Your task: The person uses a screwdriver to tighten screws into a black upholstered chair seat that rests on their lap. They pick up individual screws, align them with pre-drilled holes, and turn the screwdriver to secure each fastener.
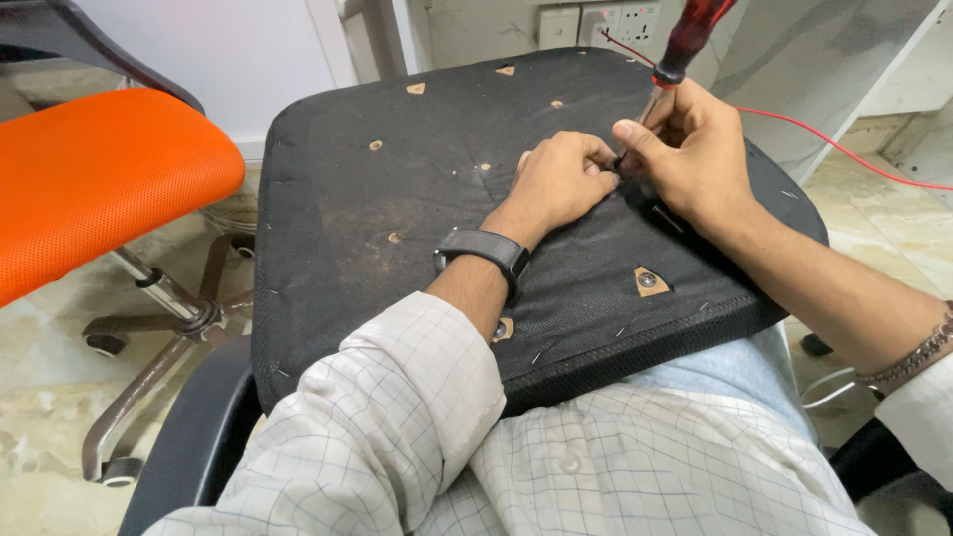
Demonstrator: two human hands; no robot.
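1. The black seat base (397, 199), fabric-covered and turned underside up, filled the middle of the frame and lay across your lap, its near edge over your checked shirt (556, 467) at the bottom. Small cut-outs in the fabric showed bare wood, and one toward the lower right held a metal screw head (647, 281).
2. An orange office chair (89, 179) stood at the left of the frame on a marbled floor (40, 397), its brown wheeled base showing beneath the seat.
3. Your left hand (561, 179) rested knuckles-up on the seat base just right of centre, fingers curled in and pressed together at their tips against the spot where the tool's tip met the fabric. What they pinched there was too small to tell. A black wristband (483, 250) sat on that wrist.
4. Your right hand (685, 149) was just beside the left one, touching it at the fingertips, and was closed around the lower shaft of a screwdriver (690, 40).
5. The screwdriver stood tilted, its dark red and black handle rising to the upper right edge of the frame and its tip down at the seat base between your two hands.
6. A thin red wire (844, 151) ran from the wall sockets (606, 22) at the top, behind the screwdriver, and off to the right edge.
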